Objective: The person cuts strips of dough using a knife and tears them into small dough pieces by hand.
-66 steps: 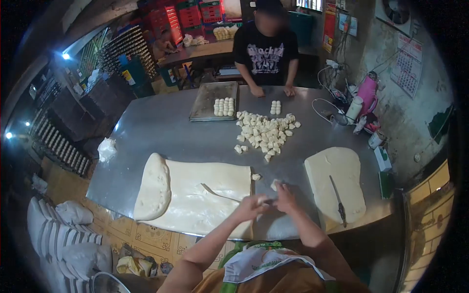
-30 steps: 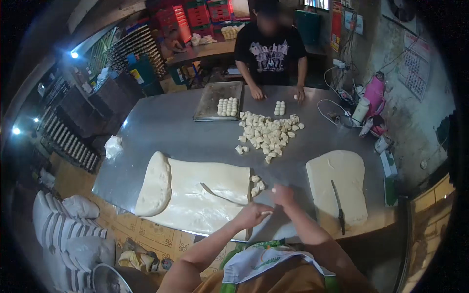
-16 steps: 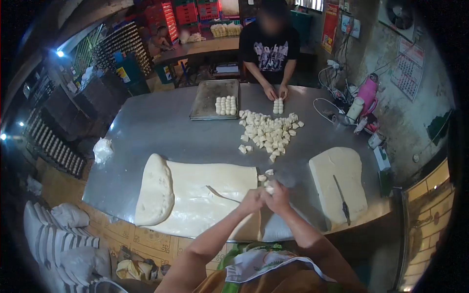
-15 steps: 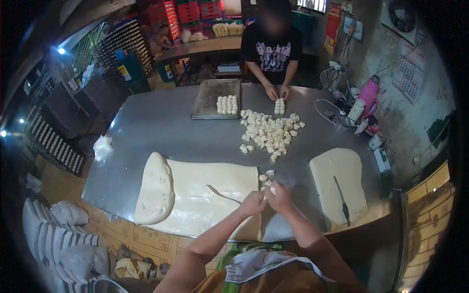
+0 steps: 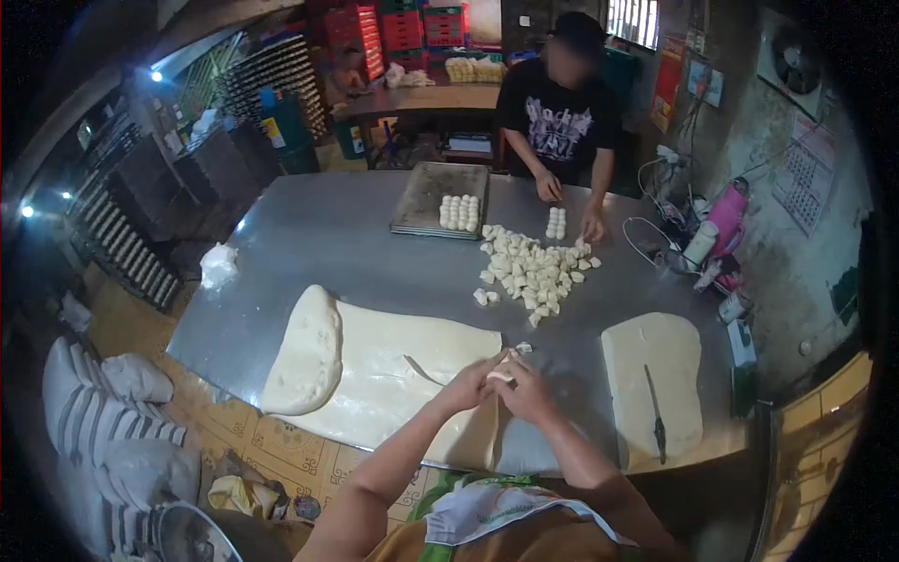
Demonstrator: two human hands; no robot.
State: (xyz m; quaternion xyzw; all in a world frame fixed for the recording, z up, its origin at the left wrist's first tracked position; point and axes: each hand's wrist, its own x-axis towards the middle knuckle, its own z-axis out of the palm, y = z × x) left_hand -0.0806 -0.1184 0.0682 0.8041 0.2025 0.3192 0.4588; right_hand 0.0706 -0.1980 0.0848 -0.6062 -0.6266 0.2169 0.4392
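Where the 2 hands met, head view: at the cut end of the dough slab [image 5: 403, 328], the left hand [image 5: 464, 387] and the right hand [image 5: 526, 389] were close together.
Grip: the right fingers were curled in, pinching a small dough piece [image 5: 502, 377]; the left fingers bent toward the same piece, though whether they pressed on it could not be told.
Dough piece: it sat between the hands, just beside the slab; a sticky surface or an uneven pull could have torn it ragged or left it off-size.
Loose bits [image 5: 523, 347]: these lay just beyond the fingertips, and crowding could have made them cling to each other.
Dough slab: it lay flat on the metal table [image 5: 309, 244], folded thick at its left end, with a slit in its top; a hard tug could have stretched that slit or dragged the near side over the table's edge.
Knife [image 5: 658, 426]: it rested on the second slab [image 5: 651, 342], handle toward the person; a stray right elbow could have knocked it off.
Dough pile [image 5: 529, 272]: heaped mid-table, it was near a co-worker's hand [image 5: 593, 225]; careless reaching from 2 sides could have scattered it.
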